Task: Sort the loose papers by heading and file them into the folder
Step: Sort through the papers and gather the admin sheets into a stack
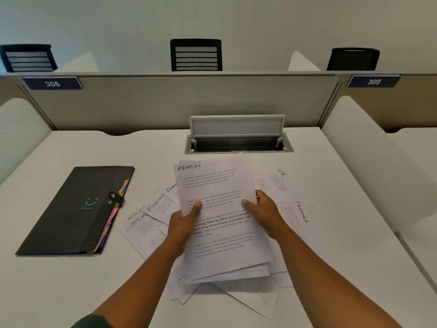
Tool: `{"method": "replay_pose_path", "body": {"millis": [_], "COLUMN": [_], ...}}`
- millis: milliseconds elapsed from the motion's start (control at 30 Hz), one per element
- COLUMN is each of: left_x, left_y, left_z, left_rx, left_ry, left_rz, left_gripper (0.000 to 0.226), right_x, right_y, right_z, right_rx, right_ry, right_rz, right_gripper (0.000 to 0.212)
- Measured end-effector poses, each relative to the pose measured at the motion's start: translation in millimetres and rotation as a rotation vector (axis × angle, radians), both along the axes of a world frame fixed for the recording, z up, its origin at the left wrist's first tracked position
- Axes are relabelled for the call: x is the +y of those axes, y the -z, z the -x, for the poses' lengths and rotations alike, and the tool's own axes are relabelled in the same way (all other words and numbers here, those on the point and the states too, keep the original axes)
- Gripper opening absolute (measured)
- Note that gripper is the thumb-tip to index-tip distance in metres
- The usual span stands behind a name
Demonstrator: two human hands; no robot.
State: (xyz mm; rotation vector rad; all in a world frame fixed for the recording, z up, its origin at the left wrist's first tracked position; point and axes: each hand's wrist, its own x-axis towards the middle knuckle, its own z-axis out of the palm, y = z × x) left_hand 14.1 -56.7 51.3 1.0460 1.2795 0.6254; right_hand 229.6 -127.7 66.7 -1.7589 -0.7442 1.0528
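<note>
Head view. Both hands are gripping a stack of papers (220, 221) headed ADMIN, which is lying over the middle of the white surface (71, 287). The left hand (183, 223) is pinching the stack's left edge, its thumb pressing on the top sheet and its fingers hiding beneath; the right hand (262, 213) is pinching the right edge likewise, with only the thumb and knuckles showing. The number of sheets in the stack is not readable, though several lower edges are fanning out toward the near edge. Loose papers (151, 223) are lying under and around the stack, mostly covered: headings reading FINANCE and, in part, SPOR are showing to the left, HR and FINANCE to the right, and the body text is too small to read. The black folder (75, 209) is lying closed near the left edge, well apart from the stack, its strap fastened and coloured tabs peeking from its right side. A cable hatch (238, 138) is standing open by the far edge, its interior dark. Panel labels 306 (52, 83) and 305 (374, 81) are showing beyond.
</note>
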Motion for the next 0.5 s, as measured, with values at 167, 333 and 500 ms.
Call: {"method": "replay_pose_path", "body": {"millis": [167, 333, 500], "left_x": [-4, 5, 21], "left_y": [1, 4, 2], "left_z": [13, 28, 40], "left_rx": [-0.046, 0.029, 0.09], "left_ry": [0.133, 0.15, 0.106], "left_rz": [0.04, 0.034, 0.009], "left_gripper": [0.039, 0.037, 0.031], "right_x": [2, 8, 6], "right_y": [-1, 1, 20], "right_z": [19, 34, 31], "right_rx": [-0.011, 0.065, 0.03], "right_ry": [0.017, 0.05, 0.367], "right_rz": [0.028, 0.101, 0.28], "right_gripper": [0.039, 0.049, 0.058]}}
